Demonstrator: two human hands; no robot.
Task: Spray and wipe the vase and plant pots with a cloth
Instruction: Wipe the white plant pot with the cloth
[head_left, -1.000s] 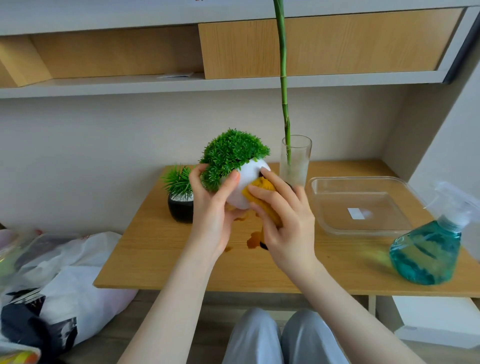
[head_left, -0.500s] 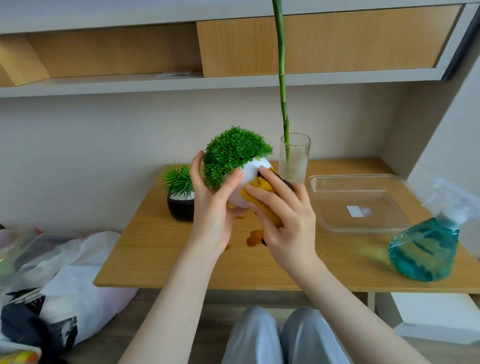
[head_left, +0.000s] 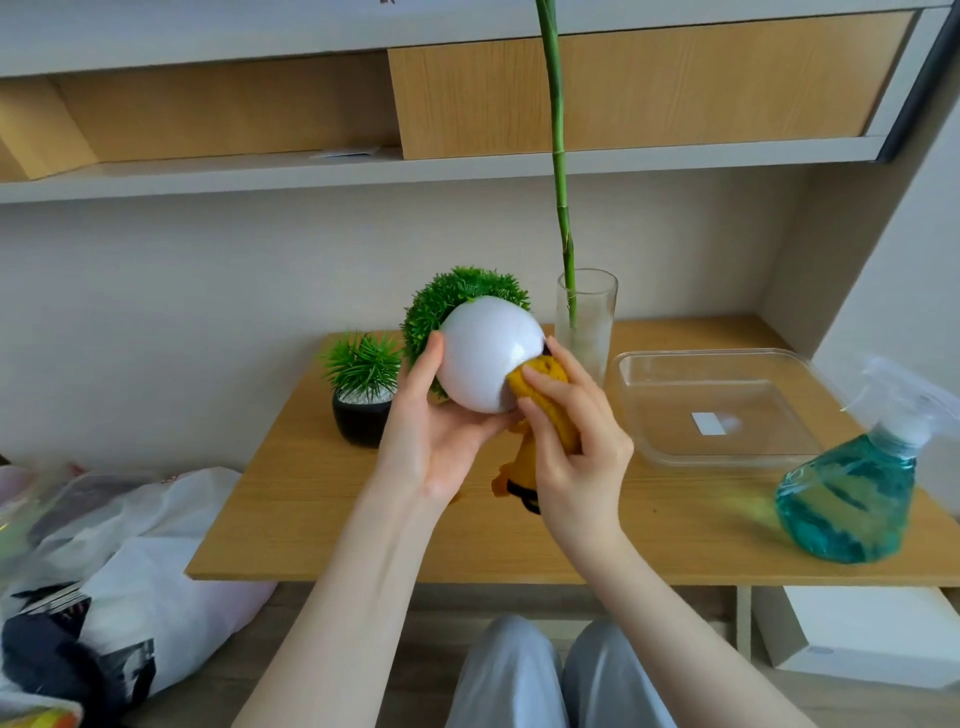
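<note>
Now | left hand (head_left: 431, 452) fingers cradle tilted white pot (head_left: 485, 358) | right hand (head_left: 576, 457) fingers pinch yellow cloth (head_left: 545, 400) against it

We're in a home here, a lived-in room by the look of it. A low wooden tabletop (head_left: 363, 519) sits against a plain beige wall (head_left: 208, 291), with a built-in shelf (head_left: 467, 166) and wood-fronted cupboards (head_left: 649, 88) above. Decorative pieces on show: a small black plant pot (head_left: 362, 421) and a glass vase (head_left: 586, 322) with a tall green stem (head_left: 558, 171). Down on the wooden floor, bulging plastic bags (head_left: 135, 540) and a white box (head_left: 862, 634).
</note>
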